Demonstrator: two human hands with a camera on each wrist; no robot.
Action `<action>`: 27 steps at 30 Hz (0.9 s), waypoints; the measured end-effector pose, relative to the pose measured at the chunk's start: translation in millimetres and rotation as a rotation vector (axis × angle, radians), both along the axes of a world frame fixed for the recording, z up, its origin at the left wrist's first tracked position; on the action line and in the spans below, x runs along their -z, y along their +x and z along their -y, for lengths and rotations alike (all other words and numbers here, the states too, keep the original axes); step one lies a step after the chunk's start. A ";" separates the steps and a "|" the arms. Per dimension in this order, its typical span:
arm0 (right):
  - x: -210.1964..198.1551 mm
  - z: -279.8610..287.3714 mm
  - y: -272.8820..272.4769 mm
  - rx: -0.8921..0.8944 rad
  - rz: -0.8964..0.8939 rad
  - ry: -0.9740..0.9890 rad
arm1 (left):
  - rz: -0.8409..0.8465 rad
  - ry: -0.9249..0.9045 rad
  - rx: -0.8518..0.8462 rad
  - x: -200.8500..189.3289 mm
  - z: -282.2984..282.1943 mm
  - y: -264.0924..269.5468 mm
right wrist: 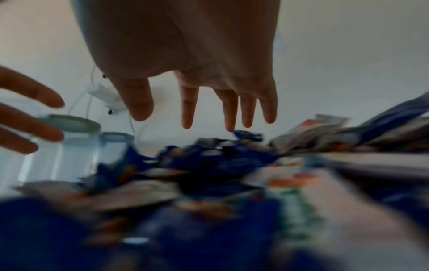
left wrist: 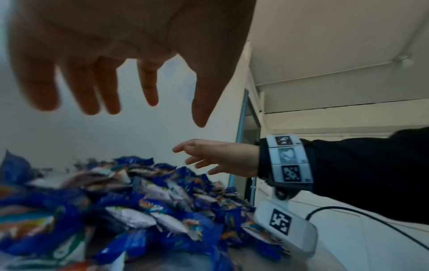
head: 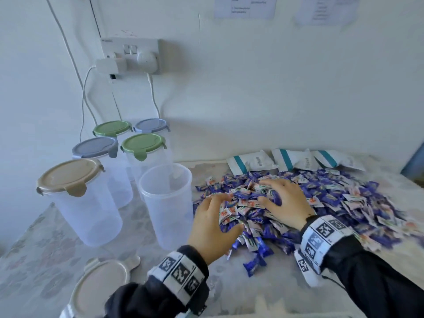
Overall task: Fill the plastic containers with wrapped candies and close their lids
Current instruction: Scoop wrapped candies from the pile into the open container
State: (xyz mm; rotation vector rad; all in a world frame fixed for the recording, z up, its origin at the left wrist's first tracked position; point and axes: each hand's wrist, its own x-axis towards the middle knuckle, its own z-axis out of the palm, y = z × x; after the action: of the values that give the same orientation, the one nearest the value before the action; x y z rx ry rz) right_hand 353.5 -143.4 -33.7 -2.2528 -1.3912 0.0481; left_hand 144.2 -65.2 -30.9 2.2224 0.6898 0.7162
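Now our left hand (head: 212, 222) and right hand (head: 284, 203) spread wide over the candy pile (head: 321, 198), holding nothing yet. Our open cup (head: 166, 203) stands just left, nearest our left hand.

Three white packets with teal stripes (head: 296, 160) lie along the wall, a wall socket (head: 130, 55) with plugged-in chargers above, two paper sheets (head: 245, 6) taped up top.
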 end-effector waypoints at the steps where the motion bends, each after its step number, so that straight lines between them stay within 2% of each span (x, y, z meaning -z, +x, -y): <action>1: -0.4 3.3 11.2 0.065 0.045 -0.100 | -0.123 -0.058 -0.034 0.6 -3.8 12.4; 3: -2.9 8.4 30.7 0.154 0.100 -0.295 | -0.377 -0.159 -0.095 2.8 -11.8 36.7; 5: -7.4 10.6 45.5 0.193 0.043 -0.408 | -0.550 -0.203 -0.148 5.7 -17.4 57.7; 8: -9.0 8.9 61.6 0.176 -0.033 -0.481 | -0.673 -0.231 -0.175 10.6 -24.3 80.2; 11: -8.8 6.5 65.9 0.079 -0.059 -0.512 | -0.777 -0.186 -0.122 13.4 -25.7 91.5; 15: -7.2 5.5 60.3 -0.034 0.035 -0.547 | -0.759 -0.143 -0.081 16.4 -22.1 93.6; 19: -8.7 4.4 59.2 -0.099 0.084 -0.546 | -0.759 -0.048 -0.136 21.9 -17.8 95.6; 27: -13.0 -2.9 62.8 -0.128 0.059 -0.470 | -0.661 -0.066 -0.220 21.1 -31.0 93.8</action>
State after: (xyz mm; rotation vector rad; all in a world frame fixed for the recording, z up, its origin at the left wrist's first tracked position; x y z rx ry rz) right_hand 416.4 -140.5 -20.7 -2.5456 -1.6955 0.3925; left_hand 238.0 -34.2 -52.0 2.3414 1.2691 0.0288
